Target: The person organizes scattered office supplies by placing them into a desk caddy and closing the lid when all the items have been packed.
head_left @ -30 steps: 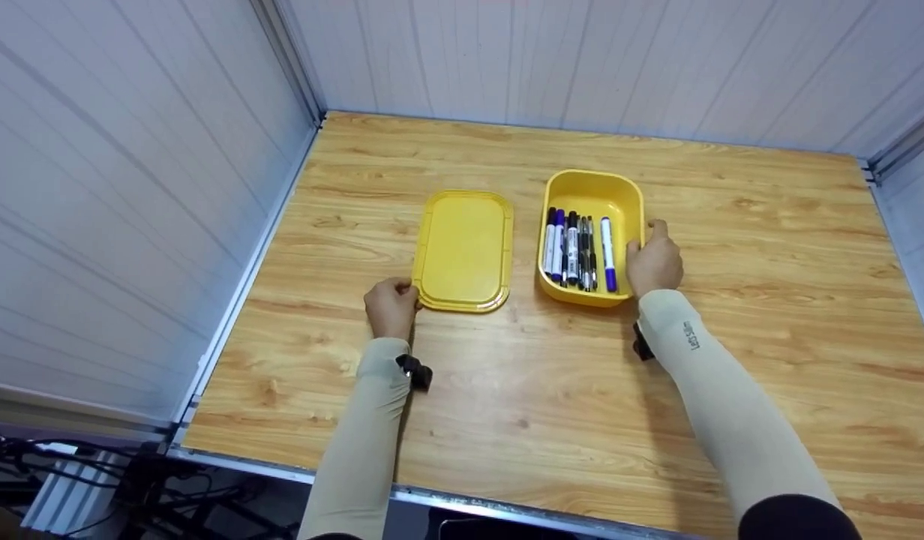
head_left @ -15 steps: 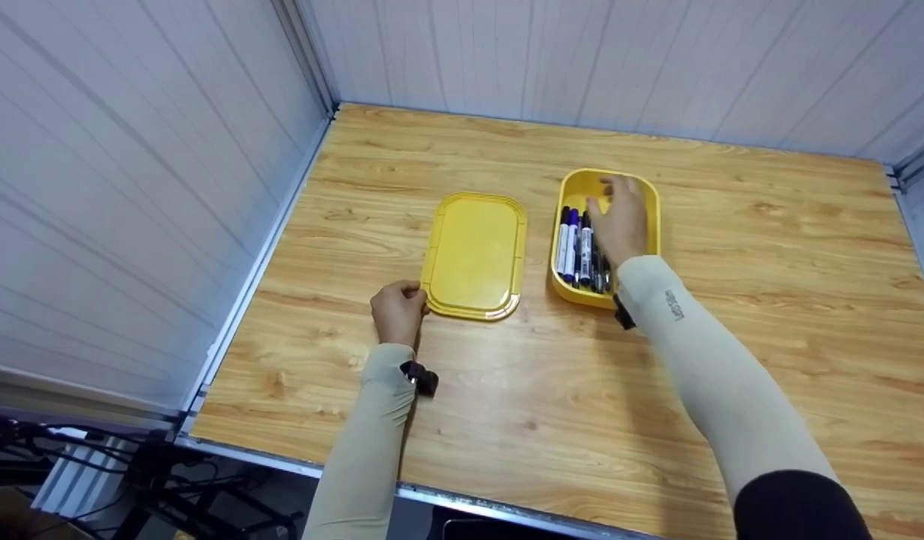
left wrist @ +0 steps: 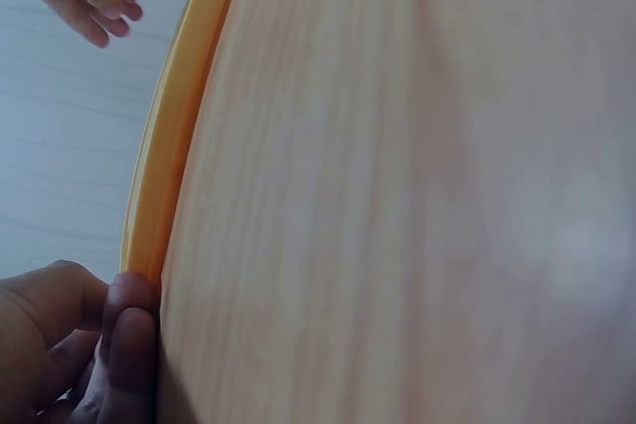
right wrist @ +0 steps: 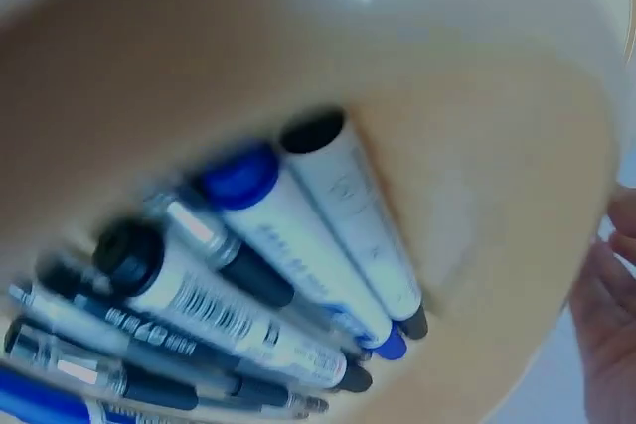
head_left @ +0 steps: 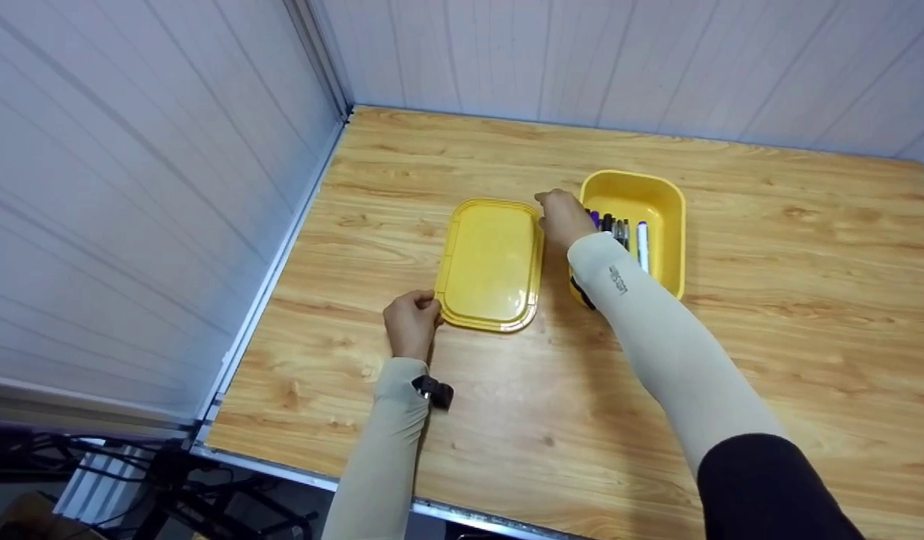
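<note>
A yellow rectangular lid (head_left: pixel 488 262) lies on the wooden table, left of a yellow box (head_left: pixel 664 195). My left hand (head_left: pixel 412 324) pinches the lid's near left corner; the left wrist view has its fingertips (left wrist: pixel 131 350) against the rim. Over the gap between lid and box hovers my right hand (head_left: pixel 565 219), its fingers loosely bent near the lid's far right corner and holding nothing. Inside the box lie several markers and pens, among them a blue-capped marker (right wrist: pixel 298 245) and a black-capped marker (right wrist: pixel 229 305). My right forearm hides part of the box.
A white marker (head_left: pixel 643 244) lies apart from the other pens in the box. Pale panel walls (head_left: pixel 507 60) border the table at the back and left. Dark cables and frame parts (head_left: pixel 169 480) sit below the table's front left edge.
My right hand has left the box's right side, passed over the box and come to the lid's far right corner. The left hand stays at the lid's corner. The head view has shifted slightly.
</note>
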Demonstrator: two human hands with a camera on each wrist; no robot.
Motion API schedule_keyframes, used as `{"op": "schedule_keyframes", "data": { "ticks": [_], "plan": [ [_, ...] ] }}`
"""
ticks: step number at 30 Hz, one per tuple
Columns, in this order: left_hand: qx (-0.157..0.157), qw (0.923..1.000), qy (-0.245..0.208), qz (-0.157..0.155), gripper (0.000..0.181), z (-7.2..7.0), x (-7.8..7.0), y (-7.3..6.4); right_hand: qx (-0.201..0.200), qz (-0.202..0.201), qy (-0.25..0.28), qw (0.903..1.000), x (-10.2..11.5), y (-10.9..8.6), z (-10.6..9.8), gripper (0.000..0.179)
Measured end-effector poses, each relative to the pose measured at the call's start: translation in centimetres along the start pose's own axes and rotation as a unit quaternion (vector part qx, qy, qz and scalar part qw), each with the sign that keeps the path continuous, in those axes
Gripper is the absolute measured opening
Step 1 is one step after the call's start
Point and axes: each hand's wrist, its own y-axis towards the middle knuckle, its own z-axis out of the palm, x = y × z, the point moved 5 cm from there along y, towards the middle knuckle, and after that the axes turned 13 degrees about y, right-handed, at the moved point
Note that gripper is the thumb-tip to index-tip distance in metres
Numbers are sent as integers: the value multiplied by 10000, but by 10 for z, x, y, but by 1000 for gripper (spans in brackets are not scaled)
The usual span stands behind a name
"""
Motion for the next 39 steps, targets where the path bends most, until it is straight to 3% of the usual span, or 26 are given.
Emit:
{"op": "schedule_keyframes", "data": {
  "ticks": [5,8,16,22,25,33,39],
  "plan": [
    [65,9998,-140,-88,17,1,0,-8,629,330,-483,9963,-2,0,10,34],
    [38,9999,-127,-43,17,0,-1,-10,743,526,-543,9944,-2,-3,14,29],
    [-126,9999,46,53,18,-2,-4,-15,-85,657,-622,9959,-6,-7,19,20],
    [-393,9950,878,264,14,-3,-4,-22,-315,950,-1152,9883,-15,-12,23,22],
    [-522,9926,1051,322,13,-5,-3,-24,-371,1046,-1226,9862,-17,-13,24,23],
    [-823,9911,868,578,12,-11,-6,-25,-874,846,-232,9923,-15,-11,14,20],
    [-1094,9858,886,920,12,-17,-12,-26,-1168,927,874,9849,-18,-10,6,27]
  ]
}}
